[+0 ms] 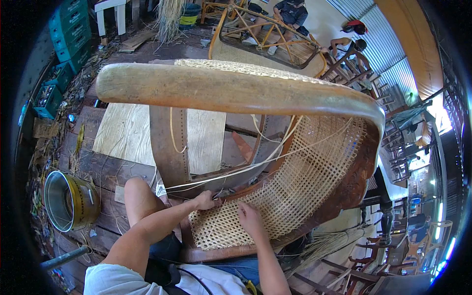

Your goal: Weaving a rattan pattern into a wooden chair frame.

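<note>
A wooden chair frame [236, 91] with a thick curved rail lies tipped in front of me. Woven cane webbing [290, 191] fills its curved panel. My left hand [205, 200] is at the panel's wooden inner edge, fingers pinched together; what is between them is too small to make out. Just to its right, my right hand [250, 216] rests against the webbing with its fingers curled in, their tips partly hidden. Loose pale cane strands [260, 161] stretch across the frame's opening above both hands. A row of small holes [184, 142] lines the bare wooden member.
A yellow metal bucket [81, 201] stands on the plank floor at left. Green crates [71, 32] are stacked behind it. A plywood sheet [125, 132] lies under the frame. Two people sit at the back near a rattan frame [268, 37]. Chairs [383, 250] crowd the right side.
</note>
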A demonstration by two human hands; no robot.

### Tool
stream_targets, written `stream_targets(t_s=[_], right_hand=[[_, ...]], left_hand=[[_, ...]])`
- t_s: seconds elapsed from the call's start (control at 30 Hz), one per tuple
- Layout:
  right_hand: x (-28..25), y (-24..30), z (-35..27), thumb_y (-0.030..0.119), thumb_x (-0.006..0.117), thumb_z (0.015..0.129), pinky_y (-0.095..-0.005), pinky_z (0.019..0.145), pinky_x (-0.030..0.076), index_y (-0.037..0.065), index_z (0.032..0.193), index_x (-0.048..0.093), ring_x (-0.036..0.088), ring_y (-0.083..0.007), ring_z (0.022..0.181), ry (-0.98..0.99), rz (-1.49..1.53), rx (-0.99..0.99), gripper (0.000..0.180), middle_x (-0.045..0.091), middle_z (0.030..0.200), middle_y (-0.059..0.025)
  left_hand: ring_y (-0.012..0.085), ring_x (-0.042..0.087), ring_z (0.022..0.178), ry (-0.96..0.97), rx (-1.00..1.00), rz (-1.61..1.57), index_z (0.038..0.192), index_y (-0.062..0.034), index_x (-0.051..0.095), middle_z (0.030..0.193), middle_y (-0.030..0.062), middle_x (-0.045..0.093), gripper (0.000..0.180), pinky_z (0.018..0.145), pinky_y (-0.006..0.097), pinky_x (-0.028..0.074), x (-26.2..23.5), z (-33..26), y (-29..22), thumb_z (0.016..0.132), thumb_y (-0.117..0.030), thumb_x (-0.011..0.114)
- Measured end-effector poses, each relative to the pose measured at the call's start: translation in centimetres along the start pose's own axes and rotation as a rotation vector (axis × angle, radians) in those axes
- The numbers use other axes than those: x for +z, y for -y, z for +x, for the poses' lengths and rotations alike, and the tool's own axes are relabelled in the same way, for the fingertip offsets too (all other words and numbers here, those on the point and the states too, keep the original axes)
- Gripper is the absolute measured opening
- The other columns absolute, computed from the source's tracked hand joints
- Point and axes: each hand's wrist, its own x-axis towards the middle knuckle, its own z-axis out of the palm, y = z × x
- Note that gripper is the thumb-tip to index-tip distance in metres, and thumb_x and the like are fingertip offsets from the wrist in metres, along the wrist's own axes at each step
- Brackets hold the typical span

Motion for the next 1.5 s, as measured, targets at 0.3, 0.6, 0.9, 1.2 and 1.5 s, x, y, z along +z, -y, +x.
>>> stream_targets(t_s=[0.3,0.6,0.9,1.2,1.5], right_hand=[[7.4,-3.0,6.1,0.02,0.059,0.083,-0.0432,0.082,0.049,0.009,0.111,0.063,0.063,-0.0356,0.093,0.363,-0.058,0.199,0.03,0.066,0.102,-0.0177],[7.7,-3.8,4.6,0.019,0.06,0.082,-0.0431,0.076,0.049,0.008,0.103,0.062,0.063,-0.0355,0.084,0.217,-0.048,0.117,0.024,0.065,0.087,-0.0194],[8.9,-5.0,4.4,0.016,0.059,0.082,-0.0448,0.07,0.049,0.006,0.091,0.06,0.063,-0.0384,0.08,0.117,0.129,0.166,0.013,0.063,0.083,-0.0212],[8.1,-3.9,5.4,0.013,0.064,0.082,-0.0358,0.074,0.051,0.002,0.1,0.061,0.067,-0.0295,0.082,0.055,0.312,0.251,0.021,0.068,0.09,-0.0177],[8.2,-3.0,5.6,0.019,0.058,0.083,-0.0422,0.081,0.049,0.006,0.096,0.069,0.064,-0.0367,0.089,0.26,0.033,0.219,0.021,0.067,0.096,-0.0184]], left_hand=[[0.0112,0.055,0.076,0.086,-0.143,-0.374,0.092,-0.0005,0.069,0.082,0.0024,0.067,0.022,0.071,0.03,0.047,-0.1,0.5,0.9,0.083,-0.02,0.07],[0.0263,0.063,0.091,-0.041,0.023,-0.186,0.113,-0.0074,0.064,0.097,0.0162,0.068,0.048,0.083,0.038,0.047,1.1,0.7,-0.5,0.084,-0.047,0.064],[0.0272,0.052,0.116,-0.031,0.205,-0.229,0.128,-0.0053,0.053,0.127,0.0191,0.057,0.05,0.1,0.041,0.04,0.7,1.0,-0.2,0.085,-0.029,0.058],[0.0116,0.056,0.08,0.062,-0.108,-0.269,0.098,-0.0003,0.068,0.087,0.0042,0.068,0.022,0.076,0.03,0.047,0.6,2.5,1.1,0.082,-0.016,0.064],[0.0101,0.054,0.068,0.088,-0.102,-0.28,0.088,-0.0007,0.069,0.074,0.0014,0.065,0.019,0.064,0.028,0.045,0.0,0.7,1.1,0.081,-0.019,0.068]])
